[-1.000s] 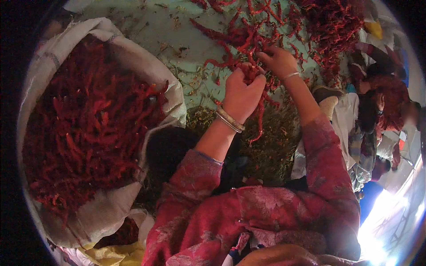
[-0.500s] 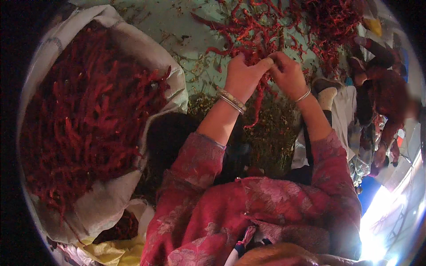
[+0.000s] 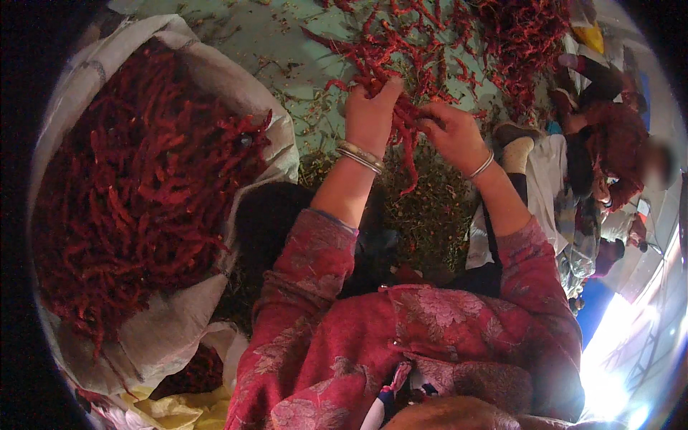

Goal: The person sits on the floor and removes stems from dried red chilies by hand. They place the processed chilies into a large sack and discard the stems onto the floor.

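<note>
No words, numbers or signs can be read, neither on the large, wide-mouthed off-white woven sack (image 3: 168, 333) left of the bare left hand (image 3: 369, 118) nor on the crumpled yellow sack (image 3: 190, 412) farther below that hand's left.

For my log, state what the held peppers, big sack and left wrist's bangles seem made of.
Peppers: plant flesh, probably dried, matte, from their wrinkled skins.
Sack: probably woven plastic, dull off-white, from its stiff folds.
Bangles: likely metal, shiny, from pale glints, though plastic's possible.
</note>
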`<state>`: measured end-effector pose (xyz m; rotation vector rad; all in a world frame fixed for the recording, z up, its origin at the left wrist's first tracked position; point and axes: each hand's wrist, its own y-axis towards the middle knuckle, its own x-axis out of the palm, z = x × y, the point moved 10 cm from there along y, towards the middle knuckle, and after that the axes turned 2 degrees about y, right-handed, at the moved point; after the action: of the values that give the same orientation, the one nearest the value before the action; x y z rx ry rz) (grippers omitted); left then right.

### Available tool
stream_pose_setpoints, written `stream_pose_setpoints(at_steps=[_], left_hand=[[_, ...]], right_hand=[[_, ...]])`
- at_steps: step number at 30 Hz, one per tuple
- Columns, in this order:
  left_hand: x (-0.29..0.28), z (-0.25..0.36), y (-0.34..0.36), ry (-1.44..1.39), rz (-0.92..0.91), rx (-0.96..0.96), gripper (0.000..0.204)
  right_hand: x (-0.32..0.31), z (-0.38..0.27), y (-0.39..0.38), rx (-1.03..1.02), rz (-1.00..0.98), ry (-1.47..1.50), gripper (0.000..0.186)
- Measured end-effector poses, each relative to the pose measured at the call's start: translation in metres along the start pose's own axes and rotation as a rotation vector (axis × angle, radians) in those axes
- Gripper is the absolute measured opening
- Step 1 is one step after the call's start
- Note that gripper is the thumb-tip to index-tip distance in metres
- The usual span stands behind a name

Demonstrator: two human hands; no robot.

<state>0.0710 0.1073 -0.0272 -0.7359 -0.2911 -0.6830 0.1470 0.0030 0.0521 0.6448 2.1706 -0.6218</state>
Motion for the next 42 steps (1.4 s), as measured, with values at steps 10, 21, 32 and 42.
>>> stream_pose_setpoints(at_steps=[10,21,32,42], left_hand=[[0.014,0.020,-0.008,0.386,-0.077,0.132,0.023],[0.015,0.011,-0.014,0.174,-0.092,0.075,0.019],[0.031,-0.010,-0.015,0.172,-0.231,-0.012,0.012],[0.011,-0.017,-0.005,-0.147,-0.049,-0.112,0.014]], right_hand=[[0.003,0.021,-0.001,0.084,0.020,0.097,0.021],[0.009,0.035,0.090,-0.132,0.241,-0.187,0.026],[0.054,0.026,0.148,-0.306,0.088,-0.508,0.025],[-0.033,0.028,0.076,-0.049,0.221,-0.035,0.024]])
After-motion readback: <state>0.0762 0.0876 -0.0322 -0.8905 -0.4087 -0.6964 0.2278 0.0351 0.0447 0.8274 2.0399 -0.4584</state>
